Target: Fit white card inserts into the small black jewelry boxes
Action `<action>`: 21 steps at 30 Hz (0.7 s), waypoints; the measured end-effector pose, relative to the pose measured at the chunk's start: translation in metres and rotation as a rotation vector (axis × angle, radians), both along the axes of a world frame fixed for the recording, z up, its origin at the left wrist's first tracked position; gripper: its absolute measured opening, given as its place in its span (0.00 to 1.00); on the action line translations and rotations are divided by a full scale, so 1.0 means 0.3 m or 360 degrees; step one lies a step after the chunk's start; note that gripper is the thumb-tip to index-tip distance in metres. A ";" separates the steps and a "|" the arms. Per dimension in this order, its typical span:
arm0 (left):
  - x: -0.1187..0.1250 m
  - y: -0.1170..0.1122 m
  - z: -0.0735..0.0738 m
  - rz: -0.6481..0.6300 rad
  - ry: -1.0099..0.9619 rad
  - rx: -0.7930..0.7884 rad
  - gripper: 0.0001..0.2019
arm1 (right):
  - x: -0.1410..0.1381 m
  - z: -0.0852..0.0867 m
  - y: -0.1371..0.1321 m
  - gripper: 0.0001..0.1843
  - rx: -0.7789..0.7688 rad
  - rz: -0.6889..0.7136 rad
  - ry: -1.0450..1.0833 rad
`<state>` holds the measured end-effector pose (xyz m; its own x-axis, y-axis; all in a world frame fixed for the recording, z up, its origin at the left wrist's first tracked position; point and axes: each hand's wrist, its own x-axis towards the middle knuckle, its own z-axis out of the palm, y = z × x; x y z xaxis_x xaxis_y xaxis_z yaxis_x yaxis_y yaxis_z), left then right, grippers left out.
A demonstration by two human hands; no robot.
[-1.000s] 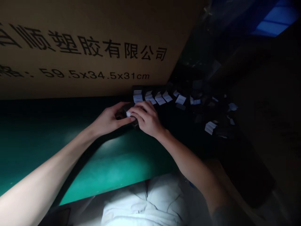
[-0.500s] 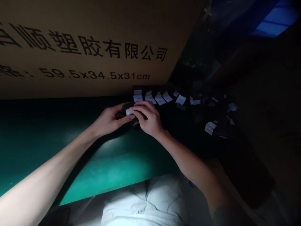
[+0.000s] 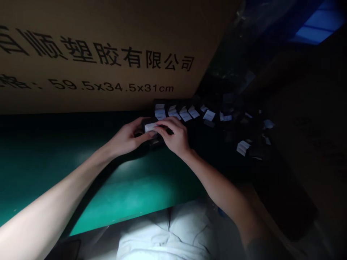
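Note:
Both hands meet over a small dark box point(image 3: 151, 141) on the green table point(image 3: 130, 195). My left hand point(image 3: 126, 137) grips the box's left side, thumb pressed on a white folded paper point(image 3: 150, 126) at its top. Fingers of my right hand point(image 3: 175, 135) pinch the right end of that same paper. A row of similar dark boxes with white papers point(image 3: 184, 113) stands just behind the hands, against the carton.
A large brown cardboard carton point(image 3: 103, 54) with black printed characters fills the back. More dark boxes and loose white papers point(image 3: 242, 146) lie scattered in shadow to the right. My light trousers point(image 3: 168, 234) show below the table edge.
The white paper shows more between my fingers than before. My right hand has slid slightly right along it. The left hand has stayed put.

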<state>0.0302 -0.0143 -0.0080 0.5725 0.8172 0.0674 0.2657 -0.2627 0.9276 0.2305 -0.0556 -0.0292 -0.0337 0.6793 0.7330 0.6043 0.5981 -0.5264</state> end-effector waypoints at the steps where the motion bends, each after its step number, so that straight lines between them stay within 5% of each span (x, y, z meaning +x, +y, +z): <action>1: -0.001 0.001 -0.002 -0.0001 0.0005 0.0006 0.33 | 0.001 0.000 0.000 0.07 0.0028 0.0003 -0.0008; 21: 0.001 -0.004 -0.011 0.0030 -0.0046 0.0030 0.34 | 0.005 -0.001 -0.011 0.08 0.0121 0.0015 -0.0074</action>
<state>0.0304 -0.0155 -0.0114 0.5544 0.8263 0.0995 0.2438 -0.2755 0.9299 0.2319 -0.0590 -0.0295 -0.0753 0.6213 0.7799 0.6213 0.6410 -0.4506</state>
